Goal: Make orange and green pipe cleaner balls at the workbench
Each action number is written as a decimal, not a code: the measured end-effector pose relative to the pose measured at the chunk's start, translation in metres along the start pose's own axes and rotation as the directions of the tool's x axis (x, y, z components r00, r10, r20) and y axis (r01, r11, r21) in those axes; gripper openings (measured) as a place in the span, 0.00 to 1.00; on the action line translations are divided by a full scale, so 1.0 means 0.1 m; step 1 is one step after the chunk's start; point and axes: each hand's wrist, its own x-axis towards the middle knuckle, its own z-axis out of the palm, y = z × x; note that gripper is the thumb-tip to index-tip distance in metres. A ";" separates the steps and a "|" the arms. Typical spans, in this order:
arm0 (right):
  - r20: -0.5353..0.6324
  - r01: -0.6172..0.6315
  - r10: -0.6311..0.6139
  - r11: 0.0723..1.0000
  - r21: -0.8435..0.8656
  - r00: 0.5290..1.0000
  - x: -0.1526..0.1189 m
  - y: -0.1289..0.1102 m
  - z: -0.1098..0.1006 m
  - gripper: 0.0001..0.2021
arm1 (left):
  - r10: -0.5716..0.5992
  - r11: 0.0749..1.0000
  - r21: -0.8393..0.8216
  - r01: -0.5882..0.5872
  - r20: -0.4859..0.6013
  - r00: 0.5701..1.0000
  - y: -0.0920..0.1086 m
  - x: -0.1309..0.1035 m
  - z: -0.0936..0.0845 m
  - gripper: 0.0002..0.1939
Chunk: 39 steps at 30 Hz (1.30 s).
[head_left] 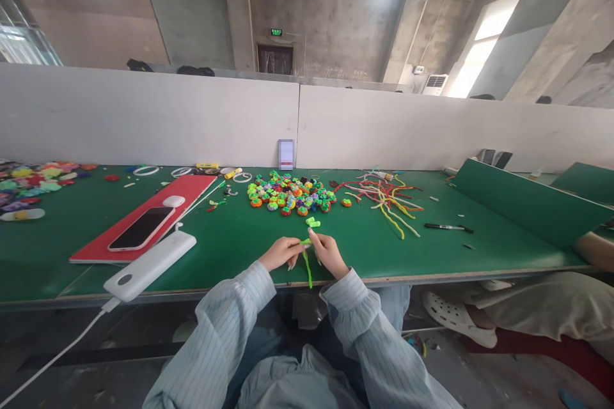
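Between my two hands is a bright green pipe cleaner, its free end hanging down over the table's front edge. My left hand pinches it from the left with thumb and forefinger. From the right, my right hand closes on the same pipe cleaner, where the upper part looks bent or folded. Just beyond my fingertips lie short coiled green pieces. Farther back sits a pile of small colourful fuzzy pieces, many with green tops. To its right spreads a bundle of red, yellow and cream pipe cleaners.
At left, a phone lies on a red board beside a white power bank with a cable. A black marker lies at right. Another phone leans on the white partition. Another person's arm shows far right.
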 end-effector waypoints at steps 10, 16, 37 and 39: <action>0.001 0.017 -0.017 0.997 0.078 1.000 0.00 -0.05 0.01 0.22 | 0.004 1.000 0.002 -0.004 -0.006 1.000 0.01 0.00 0.00 0.23; -0.054 0.036 -0.035 0.999 0.003 0.998 0.00 -0.01 0.00 0.23 | -0.017 1.000 -0.027 0.017 -0.013 1.000 0.02 -0.01 0.01 0.21; -0.094 0.069 -0.079 0.992 -0.105 0.992 0.01 -0.01 -0.02 0.27 | -0.008 1.000 -0.024 0.009 0.016 1.000 0.05 -0.02 0.01 0.21; -0.087 0.063 -0.069 0.995 -0.080 0.994 0.01 -0.01 -0.02 0.27 | -0.003 1.000 -0.013 0.003 0.014 1.000 0.05 -0.02 0.00 0.22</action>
